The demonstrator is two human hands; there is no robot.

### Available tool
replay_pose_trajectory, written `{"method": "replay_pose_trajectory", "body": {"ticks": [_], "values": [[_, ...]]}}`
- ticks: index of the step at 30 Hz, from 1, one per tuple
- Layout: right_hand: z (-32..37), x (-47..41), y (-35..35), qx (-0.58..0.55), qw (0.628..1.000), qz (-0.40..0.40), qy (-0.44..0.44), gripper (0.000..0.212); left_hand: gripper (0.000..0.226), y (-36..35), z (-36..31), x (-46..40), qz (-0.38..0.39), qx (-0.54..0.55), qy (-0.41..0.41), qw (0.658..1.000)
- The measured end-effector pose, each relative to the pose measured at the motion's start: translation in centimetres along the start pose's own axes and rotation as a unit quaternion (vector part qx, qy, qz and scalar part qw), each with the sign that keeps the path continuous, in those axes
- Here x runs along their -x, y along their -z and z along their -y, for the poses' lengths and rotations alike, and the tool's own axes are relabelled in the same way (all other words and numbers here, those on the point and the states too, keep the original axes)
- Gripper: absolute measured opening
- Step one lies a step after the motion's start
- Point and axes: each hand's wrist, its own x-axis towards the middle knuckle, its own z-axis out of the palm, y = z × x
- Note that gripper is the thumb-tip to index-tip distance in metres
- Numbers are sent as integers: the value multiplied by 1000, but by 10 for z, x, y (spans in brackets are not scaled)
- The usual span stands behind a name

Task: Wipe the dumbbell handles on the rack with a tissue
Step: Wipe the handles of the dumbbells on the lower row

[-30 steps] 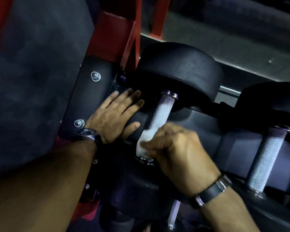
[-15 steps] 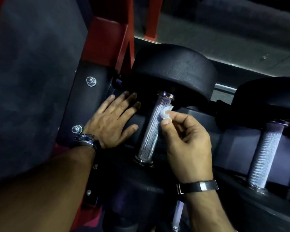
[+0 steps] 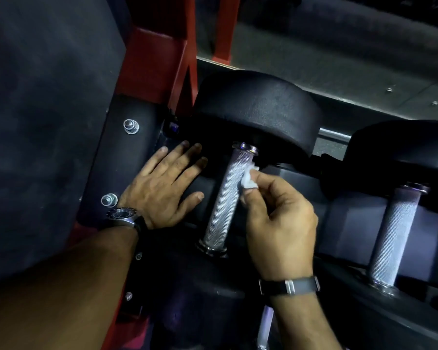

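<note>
left hand (image 3: 162,190): flat, palm down, fingers spread and straight, pointing far-right, wrist at near-left | right hand (image 3: 281,223): fingers curled, thumb and fingertips pinching together at its far-left tip

Knurled handle (image 3: 225,198) is boxed in: black head (image 3: 256,109) at its far end, second head (image 3: 195,294) at the near end. Left flank blocked by left hand (image 3: 159,188) lying flat on the cradle beside it. Right flank taken near the top by right hand (image 3: 281,223) pinching tissue (image 3: 248,179) against the bar. Open gap runs along the cradle between this handle and the next handle (image 3: 395,236). Red upright (image 3: 159,61) closes off far left.
</note>
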Motion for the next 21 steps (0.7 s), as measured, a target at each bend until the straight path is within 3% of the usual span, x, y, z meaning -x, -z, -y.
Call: {"method": "replay_pose_trajectory", "body": {"ticks": [2, 6, 9, 21], "values": [[0, 3, 2, 9, 1000, -1, 27, 16, 64, 0, 0, 0, -1, 2, -1, 1000], [-2, 1, 8, -35, 996, 70, -47, 15, 64, -1, 0, 1, -12, 2, -1, 1000], [0, 8, 7, -22, 998, 52, -8, 13, 64, -1, 1, 1, -18, 2, -2, 1000], [3, 21, 6, -79, 989, 99, -74, 4, 63, -2, 0, 1, -25, 12, -3, 1000]]}}
